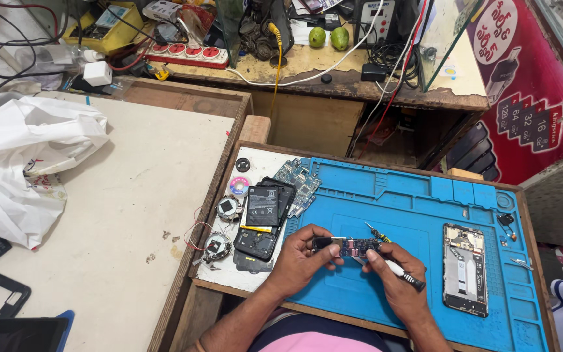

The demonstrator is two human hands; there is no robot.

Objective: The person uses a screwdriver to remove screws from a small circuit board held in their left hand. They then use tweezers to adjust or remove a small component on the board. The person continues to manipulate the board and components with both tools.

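Blue rubbery repair mat point(425, 215) covers a worn wooden bench in a cluttered workshop. At its centre, the left hand point(298, 261) pinches a small dark circuit board point(350, 246) flat. The right hand point(395, 280), at four o'clock of it, grips a slim screwdriver point(392, 266). An opened phone point(465, 267) lies at three o'clock.

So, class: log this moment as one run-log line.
left hand: holds small circuit board | right hand: holds screwdriver | below: blue mat | right: opened phone
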